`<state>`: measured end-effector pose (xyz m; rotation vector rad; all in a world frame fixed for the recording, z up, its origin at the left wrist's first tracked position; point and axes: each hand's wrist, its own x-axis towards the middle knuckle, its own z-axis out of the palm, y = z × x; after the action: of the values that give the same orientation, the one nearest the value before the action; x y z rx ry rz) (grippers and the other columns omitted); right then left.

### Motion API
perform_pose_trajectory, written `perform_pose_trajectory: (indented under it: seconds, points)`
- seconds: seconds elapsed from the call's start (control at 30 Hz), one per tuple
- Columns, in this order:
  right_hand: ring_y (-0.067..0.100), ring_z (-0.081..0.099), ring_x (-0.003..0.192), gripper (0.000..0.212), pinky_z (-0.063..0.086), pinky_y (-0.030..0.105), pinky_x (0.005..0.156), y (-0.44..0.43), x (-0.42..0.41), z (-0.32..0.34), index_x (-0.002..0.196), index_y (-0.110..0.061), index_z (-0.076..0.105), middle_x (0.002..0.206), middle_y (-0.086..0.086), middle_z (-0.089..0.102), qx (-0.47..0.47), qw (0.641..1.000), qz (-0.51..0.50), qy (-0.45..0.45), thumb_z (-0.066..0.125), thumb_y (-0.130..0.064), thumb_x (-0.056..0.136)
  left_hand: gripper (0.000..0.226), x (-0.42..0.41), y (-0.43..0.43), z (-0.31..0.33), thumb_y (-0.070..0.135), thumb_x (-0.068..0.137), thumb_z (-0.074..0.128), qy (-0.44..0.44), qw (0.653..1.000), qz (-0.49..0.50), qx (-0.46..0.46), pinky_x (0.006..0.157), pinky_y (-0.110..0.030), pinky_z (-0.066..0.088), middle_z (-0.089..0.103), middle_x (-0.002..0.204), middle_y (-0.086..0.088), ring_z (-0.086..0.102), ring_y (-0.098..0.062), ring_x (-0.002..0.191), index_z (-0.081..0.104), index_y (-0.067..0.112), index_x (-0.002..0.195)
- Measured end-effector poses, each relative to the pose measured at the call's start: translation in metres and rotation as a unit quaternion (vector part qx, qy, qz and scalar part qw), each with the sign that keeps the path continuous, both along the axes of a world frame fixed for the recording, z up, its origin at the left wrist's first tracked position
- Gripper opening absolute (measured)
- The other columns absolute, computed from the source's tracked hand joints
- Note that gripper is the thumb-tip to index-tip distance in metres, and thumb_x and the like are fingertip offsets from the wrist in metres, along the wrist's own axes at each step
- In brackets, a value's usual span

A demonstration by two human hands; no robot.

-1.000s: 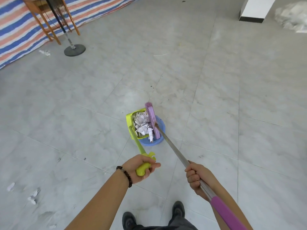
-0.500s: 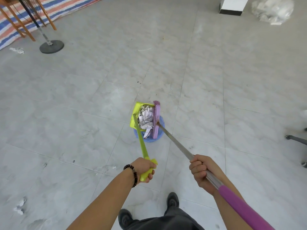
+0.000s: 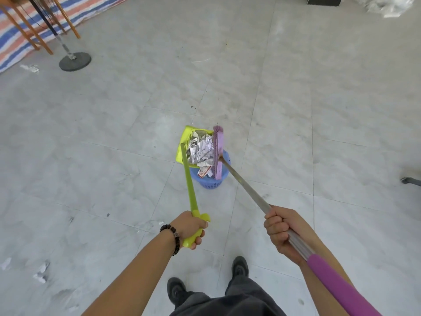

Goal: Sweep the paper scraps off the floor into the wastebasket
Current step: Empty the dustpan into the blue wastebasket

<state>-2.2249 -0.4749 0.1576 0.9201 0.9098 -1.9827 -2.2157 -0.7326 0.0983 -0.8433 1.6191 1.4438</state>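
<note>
Both hands grip: left hand (image 3: 190, 226) curls round the dustpan (image 3: 185, 144) handle, right hand (image 3: 281, 229) round the broom (image 3: 218, 151). Paper scraps (image 3: 202, 150) hang over the wastebasket (image 3: 213, 181); tilting the pan steeply while brushing downward should keep them from spilling.

The dustpan (image 3: 185, 139) is lime green, the broom (image 3: 218, 153) purple, the wastebasket (image 3: 213, 182) blue, the far sheet (image 3: 95, 8) seemingly orange-and-blue striped.

Grey tiled floor (image 3: 319, 99), striped tarp (image 3: 27, 30), wooden legs (image 3: 34, 35).
</note>
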Motion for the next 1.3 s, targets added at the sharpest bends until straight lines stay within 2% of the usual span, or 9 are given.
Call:
perform_pose_trajectory:
  seconds: [0.13, 0.3, 0.5, 0.67, 0.73, 0.97, 1.07, 1.2, 1.3]
  points:
    - [0.001, 0.026, 0.031, 0.021, 0.025, 0.012, 0.025, 0.002, 0.000, 0.001, 0.088, -0.023, 0.045, 0.054, -0.010, 0.025, 0.017, 0.999, 0.022, 0.017, 0.042, -0.003, 0.095, 0.004, 0.008, 0.009, -0.005, 0.009, 0.097, 0.055, -0.007, 1.000, 0.021, -0.014, 0.037, -0.018, 0.035, 0.050, 0.068, -0.007, 0.044, -0.015, 0.040, 0.054, 0.010, 0.101]
    - [0.000, 0.026, 0.031, 0.023, 0.025, 0.012, 0.025, 0.013, 0.006, 0.005, 0.081, -0.022, 0.046, 0.054, -0.010, 0.024, 0.007, 0.999, 0.031, 0.011, 0.041, -0.003, 0.094, 0.003, 0.021, 0.019, -0.015, 0.008, 0.096, 0.055, -0.011, 0.999, 0.040, -0.024, 0.037, -0.018, 0.035, 0.050, 0.068, -0.008, 0.044, -0.016, 0.041, 0.055, 0.009, 0.100]
    - [0.001, 0.028, 0.030, 0.022, 0.025, 0.013, 0.024, 0.014, 0.047, 0.021, 0.094, -0.024, 0.047, 0.053, -0.009, 0.027, -0.006, 0.999, 0.005, 0.031, 0.042, -0.002, 0.093, 0.007, 0.034, 0.010, -0.026, 0.005, 0.097, 0.051, -0.005, 0.999, 0.002, -0.050, 0.039, -0.017, 0.033, 0.045, 0.067, -0.009, 0.040, -0.017, 0.047, 0.054, 0.010, 0.099]
    - [0.002, 0.027, 0.031, 0.043, 0.023, 0.012, 0.025, -0.002, 0.088, 0.033, 0.127, -0.022, 0.055, 0.054, -0.008, 0.026, 0.025, 0.997, -0.014, 0.070, 0.041, 0.000, 0.093, 0.008, 0.040, -0.008, -0.028, 0.002, 0.097, 0.050, 0.012, 0.998, -0.025, -0.048, 0.038, -0.017, 0.032, 0.044, 0.066, -0.009, 0.038, -0.017, 0.049, 0.052, 0.009, 0.095]
    - [0.003, 0.025, 0.032, 0.048, 0.022, 0.012, 0.026, -0.009, 0.101, 0.035, 0.132, -0.024, 0.054, 0.054, -0.008, 0.024, 0.042, 0.995, -0.022, 0.086, 0.041, 0.001, 0.093, 0.007, 0.039, -0.014, -0.033, 0.002, 0.097, 0.050, 0.021, 0.998, -0.036, -0.044, 0.039, -0.018, 0.033, 0.045, 0.066, -0.009, 0.039, -0.018, 0.048, 0.052, 0.008, 0.096]
    - [0.004, 0.025, 0.031, 0.048, 0.023, 0.014, 0.026, -0.018, 0.118, 0.027, 0.132, -0.025, 0.052, 0.050, -0.008, 0.025, 0.079, 0.990, -0.041, 0.107, 0.039, 0.001, 0.094, 0.006, 0.056, -0.020, -0.048, 0.002, 0.097, 0.051, -0.007, 0.994, -0.087, -0.061, 0.038, -0.018, 0.034, 0.045, 0.067, -0.009, 0.039, -0.018, 0.048, 0.053, 0.005, 0.102]
    - [0.004, 0.026, 0.032, 0.043, 0.023, 0.014, 0.026, -0.012, 0.107, 0.016, 0.126, -0.025, 0.053, 0.051, -0.008, 0.026, 0.083, 0.992, -0.054, 0.084, 0.041, 0.000, 0.094, 0.006, 0.055, -0.017, -0.050, 0.003, 0.097, 0.050, -0.021, 0.993, -0.095, -0.068, 0.039, -0.019, 0.033, 0.045, 0.067, -0.009, 0.039, -0.018, 0.049, 0.053, 0.005, 0.101]
    - [0.003, 0.027, 0.030, 0.021, 0.025, 0.014, 0.025, 0.002, 0.090, 0.006, 0.087, -0.023, 0.050, 0.050, -0.009, 0.026, 0.046, 0.996, -0.066, 0.046, 0.042, -0.006, 0.097, 0.008, 0.050, -0.003, -0.048, 0.003, 0.097, 0.050, -0.043, 0.994, -0.081, -0.065, 0.040, -0.019, 0.032, 0.045, 0.066, -0.009, 0.039, -0.018, 0.048, 0.053, 0.006, 0.104]
    - [0.002, 0.026, 0.031, 0.027, 0.023, 0.013, 0.026, 0.009, 0.079, -0.001, 0.075, -0.026, 0.037, 0.051, -0.010, 0.023, 0.015, 0.997, -0.075, 0.025, 0.043, -0.011, 0.097, 0.007, 0.043, 0.006, -0.042, 0.004, 0.097, 0.051, -0.042, 0.995, -0.067, -0.059, 0.041, -0.020, 0.032, 0.046, 0.066, -0.009, 0.040, -0.018, 0.047, 0.053, 0.006, 0.103]
